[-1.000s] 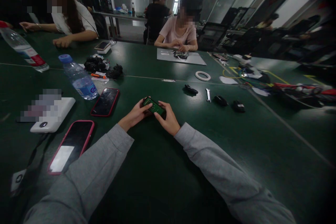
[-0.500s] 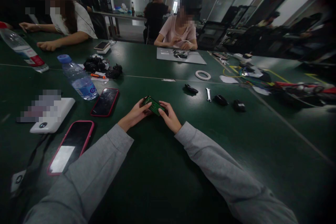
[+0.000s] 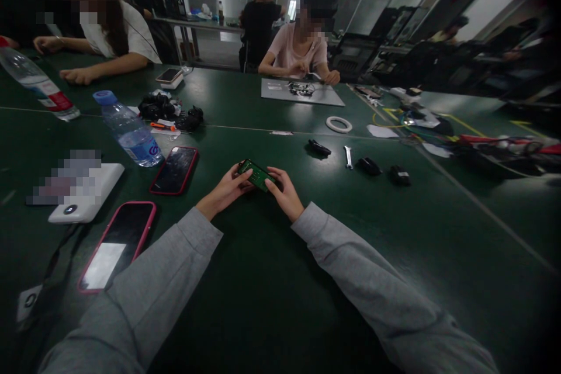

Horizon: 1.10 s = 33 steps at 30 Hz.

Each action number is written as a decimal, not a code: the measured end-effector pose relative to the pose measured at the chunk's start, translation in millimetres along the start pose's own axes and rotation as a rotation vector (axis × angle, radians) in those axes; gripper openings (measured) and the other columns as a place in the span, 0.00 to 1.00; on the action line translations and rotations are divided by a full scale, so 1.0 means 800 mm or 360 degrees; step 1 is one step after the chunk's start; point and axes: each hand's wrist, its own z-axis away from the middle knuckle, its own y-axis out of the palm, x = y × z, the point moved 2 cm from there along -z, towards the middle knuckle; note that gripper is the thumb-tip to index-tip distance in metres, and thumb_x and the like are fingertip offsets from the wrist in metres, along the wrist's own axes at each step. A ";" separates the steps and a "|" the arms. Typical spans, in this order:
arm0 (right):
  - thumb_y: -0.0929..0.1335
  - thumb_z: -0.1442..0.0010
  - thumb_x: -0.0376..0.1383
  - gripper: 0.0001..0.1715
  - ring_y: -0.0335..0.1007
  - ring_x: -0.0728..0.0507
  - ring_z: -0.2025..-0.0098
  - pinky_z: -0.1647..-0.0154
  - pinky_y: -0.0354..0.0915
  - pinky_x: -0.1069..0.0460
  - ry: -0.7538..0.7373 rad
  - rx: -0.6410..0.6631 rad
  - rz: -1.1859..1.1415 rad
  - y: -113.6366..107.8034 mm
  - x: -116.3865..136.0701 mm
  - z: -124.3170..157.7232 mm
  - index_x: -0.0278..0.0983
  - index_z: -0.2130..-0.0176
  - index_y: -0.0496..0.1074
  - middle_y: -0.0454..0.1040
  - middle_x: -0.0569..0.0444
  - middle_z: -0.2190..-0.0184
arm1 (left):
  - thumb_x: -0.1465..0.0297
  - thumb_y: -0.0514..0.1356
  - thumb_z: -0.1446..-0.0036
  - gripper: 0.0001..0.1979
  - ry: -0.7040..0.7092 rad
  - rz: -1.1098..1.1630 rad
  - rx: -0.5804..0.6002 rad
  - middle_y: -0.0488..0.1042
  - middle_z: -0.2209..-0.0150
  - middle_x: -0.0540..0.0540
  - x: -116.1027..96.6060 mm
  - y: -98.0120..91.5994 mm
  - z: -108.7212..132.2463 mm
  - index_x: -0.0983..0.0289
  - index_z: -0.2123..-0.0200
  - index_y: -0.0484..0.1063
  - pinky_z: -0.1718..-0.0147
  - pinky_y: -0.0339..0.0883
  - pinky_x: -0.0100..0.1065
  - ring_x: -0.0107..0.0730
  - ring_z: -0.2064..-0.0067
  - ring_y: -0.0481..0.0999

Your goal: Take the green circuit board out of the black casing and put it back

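Observation:
A small green circuit board [image 3: 258, 176] is held between my two hands over the dark green table [image 3: 272, 269]. My left hand [image 3: 228, 188] grips its left end, thumb on the upper face and fingers behind. On the other end my right hand [image 3: 284, 191] closes with its thumb on the near corner and the index finger along the far edge. The board lies tilted, its face turned up toward me. Fingers under the board are hidden.
Left of my hands lie a red-edged phone [image 3: 174, 170], a pink-cased phone [image 3: 118, 245], a white power bank [image 3: 90, 193] and a water bottle [image 3: 129, 131]. To the right are a wrench [image 3: 347, 157], black parts [image 3: 369, 166] and a white ring [image 3: 338, 124]. People sit across the table.
My hands and the circuit board stay almost still. Across the table, a co-worker's hand has moved outward to the right, away from the parts on the grey mat.

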 end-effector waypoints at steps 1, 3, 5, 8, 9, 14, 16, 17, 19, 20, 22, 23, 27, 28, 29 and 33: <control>0.69 0.42 0.59 0.38 0.68 0.39 0.43 0.41 0.68 0.40 0.0009 -0.0002 -0.0004 0.000 0.000 0.000 0.40 0.42 0.64 0.69 0.45 0.48 | 0.71 0.70 0.46 0.24 0.0002 0.0006 -0.0007 0.77 0.55 0.56 0.000 0.000 0.000 0.61 0.47 0.69 0.53 0.73 0.38 0.32 0.59 0.80; 0.69 0.42 0.59 0.38 0.68 0.39 0.44 0.41 0.68 0.40 0.0021 -0.0006 -0.0010 0.000 -0.001 0.000 0.40 0.42 0.64 0.70 0.45 0.48 | 0.71 0.70 0.46 0.23 0.0008 0.0015 -0.0017 0.77 0.55 0.56 0.000 0.001 0.000 0.62 0.47 0.69 0.53 0.73 0.39 0.32 0.59 0.80; 0.69 0.43 0.59 0.38 0.69 0.40 0.44 0.41 0.68 0.40 0.0024 -0.0009 -0.0021 0.000 0.000 -0.001 0.40 0.43 0.64 0.70 0.46 0.49 | 0.72 0.70 0.46 0.23 0.0015 0.0021 -0.0030 0.77 0.55 0.56 0.000 0.002 0.000 0.62 0.48 0.70 0.53 0.73 0.39 0.33 0.59 0.80; 0.70 0.43 0.59 0.39 0.68 0.40 0.44 0.42 0.69 0.41 0.0026 -0.0007 -0.0056 0.000 0.002 -0.001 0.39 0.43 0.63 0.70 0.46 0.49 | 0.74 0.70 0.47 0.23 0.0011 0.0030 -0.0043 0.77 0.55 0.56 -0.002 0.003 0.001 0.63 0.48 0.70 0.53 0.73 0.39 0.33 0.59 0.80; 0.70 0.43 0.58 0.39 0.68 0.40 0.44 0.42 0.69 0.41 0.0028 -0.0002 -0.0065 0.000 0.002 -0.001 0.39 0.43 0.63 0.70 0.46 0.49 | 0.74 0.70 0.47 0.23 0.0011 0.0031 -0.0045 0.77 0.55 0.56 -0.002 0.004 0.002 0.63 0.48 0.70 0.53 0.73 0.39 0.33 0.59 0.80; 0.70 0.42 0.58 0.38 0.70 0.40 0.46 0.44 0.70 0.42 0.0044 0.0032 -0.0038 -0.001 0.004 0.000 0.40 0.43 0.63 0.70 0.47 0.50 | 0.74 0.69 0.47 0.22 0.0023 0.0027 -0.0033 0.77 0.55 0.55 -0.003 0.001 0.002 0.63 0.49 0.70 0.54 0.73 0.38 0.32 0.59 0.80; 0.70 0.42 0.57 0.37 0.70 0.40 0.46 0.44 0.70 0.41 0.0033 0.0036 -0.0019 -0.001 0.004 0.000 0.40 0.43 0.63 0.70 0.46 0.50 | 0.74 0.69 0.46 0.23 0.0019 0.0009 -0.0026 0.77 0.54 0.56 -0.002 0.000 0.001 0.63 0.48 0.70 0.54 0.73 0.38 0.32 0.59 0.80; 0.70 0.42 0.57 0.37 0.70 0.40 0.46 0.44 0.69 0.41 0.0021 0.0032 -0.0010 0.000 0.004 0.000 0.39 0.43 0.63 0.70 0.46 0.50 | 0.73 0.70 0.46 0.23 0.0016 0.0000 -0.0029 0.76 0.54 0.56 -0.001 -0.001 0.000 0.63 0.48 0.70 0.54 0.73 0.38 0.32 0.58 0.79; 0.70 0.42 0.57 0.37 0.70 0.40 0.46 0.43 0.69 0.40 -0.0012 0.0006 0.0011 0.001 0.004 0.001 0.39 0.43 0.63 0.70 0.45 0.50 | 0.73 0.70 0.46 0.23 0.0016 -0.0006 -0.0043 0.76 0.54 0.55 -0.001 -0.001 0.000 0.63 0.48 0.70 0.54 0.73 0.37 0.31 0.58 0.79; 0.70 0.42 0.57 0.37 0.69 0.39 0.45 0.42 0.68 0.40 -0.0027 -0.0007 0.0026 0.002 0.003 0.002 0.39 0.43 0.63 0.70 0.45 0.50 | 0.73 0.69 0.46 0.23 0.0019 -0.0004 -0.0051 0.76 0.55 0.55 0.000 -0.001 0.000 0.63 0.48 0.70 0.54 0.73 0.37 0.31 0.58 0.79; 0.70 0.42 0.57 0.37 0.69 0.39 0.44 0.41 0.67 0.39 -0.0046 -0.0027 0.0062 0.003 0.002 0.002 0.39 0.43 0.63 0.69 0.45 0.49 | 0.74 0.69 0.46 0.22 0.0030 0.0003 -0.0056 0.76 0.55 0.55 0.000 0.000 0.000 0.62 0.48 0.70 0.55 0.73 0.36 0.31 0.58 0.79; 0.69 0.41 0.57 0.37 0.68 0.39 0.43 0.41 0.66 0.39 -0.0047 -0.0029 0.0080 0.003 0.002 0.002 0.40 0.43 0.63 0.69 0.45 0.49 | 0.74 0.69 0.47 0.22 0.0033 0.0008 -0.0055 0.76 0.55 0.55 -0.001 0.001 0.000 0.62 0.48 0.70 0.55 0.73 0.36 0.31 0.58 0.79; 0.70 0.42 0.57 0.37 0.69 0.39 0.44 0.40 0.66 0.39 -0.0024 -0.0019 0.0093 0.002 0.000 0.001 0.40 0.42 0.63 0.70 0.45 0.49 | 0.75 0.70 0.47 0.23 0.0027 0.0015 -0.0077 0.77 0.56 0.55 -0.003 0.003 0.002 0.62 0.49 0.71 0.55 0.73 0.36 0.31 0.59 0.79; 0.70 0.43 0.57 0.38 0.69 0.39 0.44 0.40 0.66 0.39 -0.0016 -0.0011 0.0078 0.002 0.001 0.001 0.40 0.42 0.63 0.70 0.46 0.49 | 0.75 0.70 0.47 0.23 0.0021 0.0016 -0.0081 0.77 0.55 0.55 -0.003 0.003 0.002 0.62 0.48 0.71 0.55 0.73 0.36 0.31 0.59 0.79; 0.70 0.43 0.58 0.38 0.69 0.40 0.45 0.41 0.66 0.40 -0.0007 -0.0006 0.0058 0.001 0.002 0.000 0.40 0.43 0.63 0.70 0.46 0.49 | 0.75 0.70 0.47 0.23 0.0018 0.0018 -0.0079 0.77 0.55 0.55 -0.003 0.003 0.002 0.62 0.48 0.71 0.55 0.73 0.36 0.31 0.58 0.79; 0.68 0.42 0.60 0.36 0.70 0.41 0.47 0.43 0.68 0.43 0.0065 -0.0010 -0.0070 -0.001 0.007 0.002 0.41 0.44 0.65 0.71 0.48 0.50 | 0.73 0.70 0.46 0.24 0.0012 0.0033 -0.0036 0.76 0.51 0.56 -0.002 -0.002 0.001 0.61 0.46 0.72 0.55 0.73 0.35 0.31 0.57 0.79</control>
